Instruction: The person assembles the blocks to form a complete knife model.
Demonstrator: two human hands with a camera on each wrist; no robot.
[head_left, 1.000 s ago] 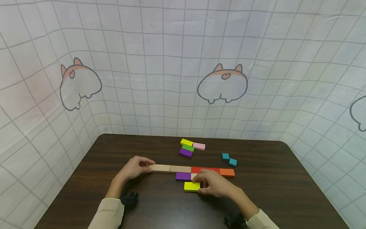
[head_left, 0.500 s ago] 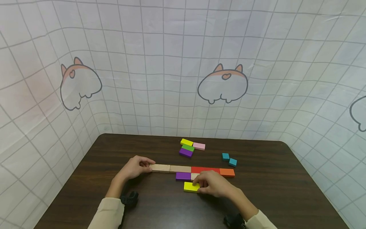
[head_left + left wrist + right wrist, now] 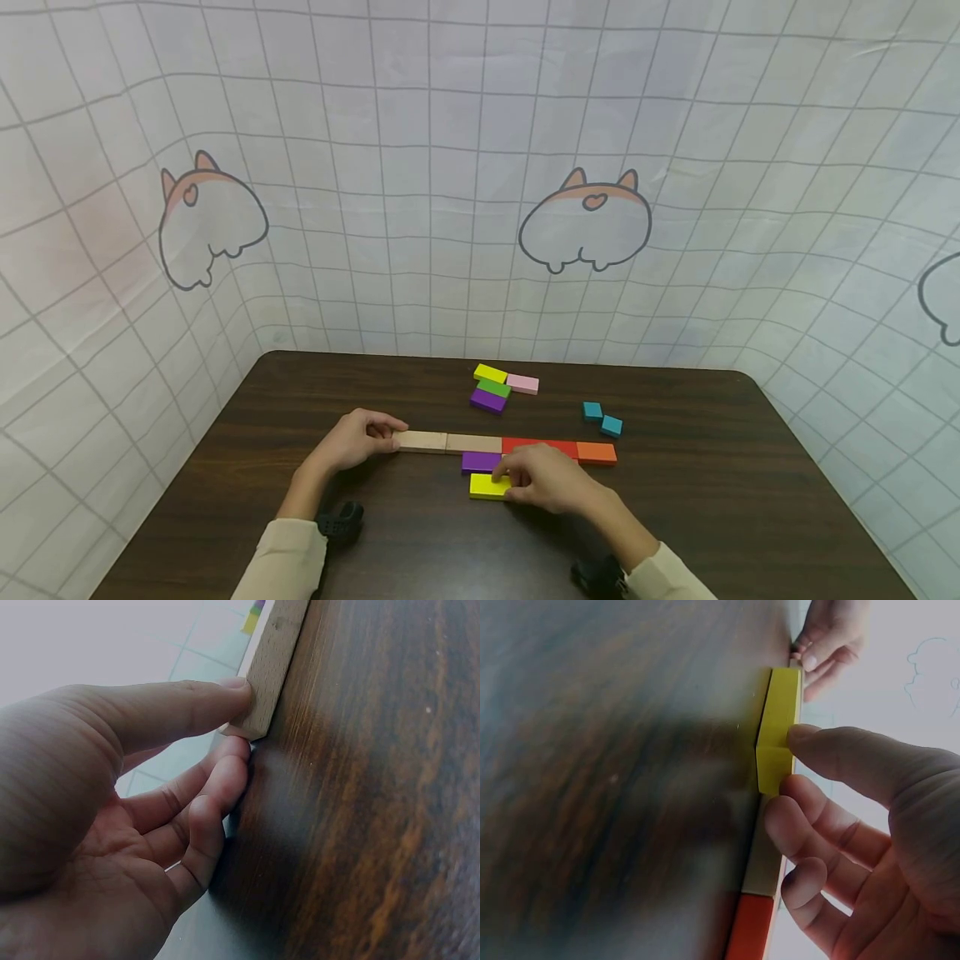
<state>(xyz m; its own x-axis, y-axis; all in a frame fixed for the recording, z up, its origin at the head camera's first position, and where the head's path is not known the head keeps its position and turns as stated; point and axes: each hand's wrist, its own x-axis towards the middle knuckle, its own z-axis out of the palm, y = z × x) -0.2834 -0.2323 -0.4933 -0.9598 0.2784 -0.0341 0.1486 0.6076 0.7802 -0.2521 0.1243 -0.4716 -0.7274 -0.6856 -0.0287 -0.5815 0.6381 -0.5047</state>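
My left hand [image 3: 360, 439] pinches the left end of a plain wooden block [image 3: 422, 442]; in the left wrist view its thumb lies on the block's side near the end. My right hand [image 3: 547, 478] holds a yellow block [image 3: 486, 487] by its right end, thumb and fingertips at it. This yellow block lies in front of a purple block [image 3: 481, 462]. Behind the purple one runs a row: the held plain block, another plain block [image 3: 474, 444], a red block [image 3: 525, 442] and an orange block [image 3: 597, 453]. My right hand hides part of the red block and what lies beside the purple one.
Farther back on the dark wooden table [image 3: 315, 387] lie another yellow block [image 3: 490, 372], a pink block [image 3: 522, 384], a green block [image 3: 494, 388] and another purple block [image 3: 488, 402]. Two small blue blocks [image 3: 592, 411] sit behind the orange end. A white grid-patterned curtain [image 3: 450, 208] surrounds the table.
My right hand has moved slightly left, and the yellow block has slid left with it, now nearly below the purple block. My left hand has stayed in place.
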